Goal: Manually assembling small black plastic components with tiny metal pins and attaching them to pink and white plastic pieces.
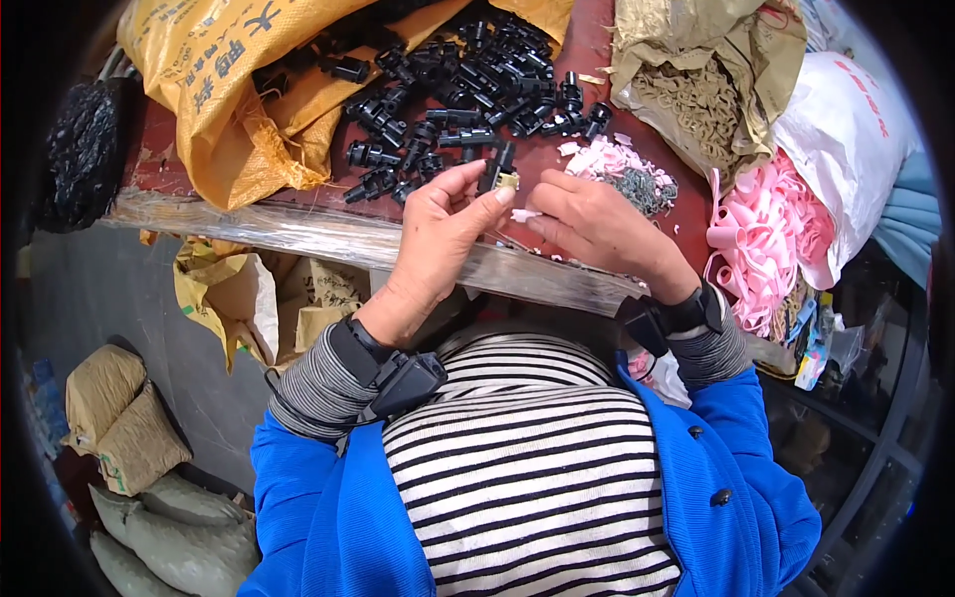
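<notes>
My left hand is closed on a black plastic fitting, holding it upright between thumb and fingers. A small cream-coloured piece shows at the fitting's lower end. Just to the right, my right hand pinches a small pale pink piece between thumb and fingertips, apart from the fitting. Beyond my left hand, many similar black fittings lie heaped on the dark red table. A pile of small pink pieces and a heap of small grey metal parts lie beyond my right hand.
An orange woven sack spills black fittings at the far left. To the right stand a brown sack of tan pieces and a white sack with pink strips. Clear film wraps the table edge. Full sacks rest on the floor.
</notes>
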### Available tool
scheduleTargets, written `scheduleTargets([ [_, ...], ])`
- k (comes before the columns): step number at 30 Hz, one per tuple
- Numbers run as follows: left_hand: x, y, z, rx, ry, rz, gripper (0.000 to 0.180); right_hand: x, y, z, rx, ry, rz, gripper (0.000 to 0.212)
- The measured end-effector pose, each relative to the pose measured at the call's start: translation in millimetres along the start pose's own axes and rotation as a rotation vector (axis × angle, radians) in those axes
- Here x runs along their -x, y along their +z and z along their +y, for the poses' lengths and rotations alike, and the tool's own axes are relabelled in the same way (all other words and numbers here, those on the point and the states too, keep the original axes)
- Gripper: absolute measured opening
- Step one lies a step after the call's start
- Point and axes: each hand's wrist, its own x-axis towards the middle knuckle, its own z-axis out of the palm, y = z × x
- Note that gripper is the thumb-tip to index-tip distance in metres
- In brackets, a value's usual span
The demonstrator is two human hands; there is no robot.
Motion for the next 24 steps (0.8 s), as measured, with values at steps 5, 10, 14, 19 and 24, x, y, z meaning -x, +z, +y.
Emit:
scheduleTargets([
  [5,4,10,3,0.097,-0.123,-0.036,0.035,5,-5,-8,-0.22,0.022,0.134,0.011],
  [10,3,10,4,0.145,-0.293,-0.13,0.034,13,2,-9,-0.355,0.16,0.25,0.009],
  [14,-2,11,0,0.183,-0.406,-0.205,0.03,22,12,-13,-0.441,0.302,0.389,0.009],
  [19,-1,17,-5,0.205,-0.469,-0.265,0.027,31,25,-11,-0.311,0.241,0.624,0.009],
  [24,0,33,-8,0.234,-0.497,-0.378,0.026,47,26,-5,-0.062,0.032,0.731,0.014],
])
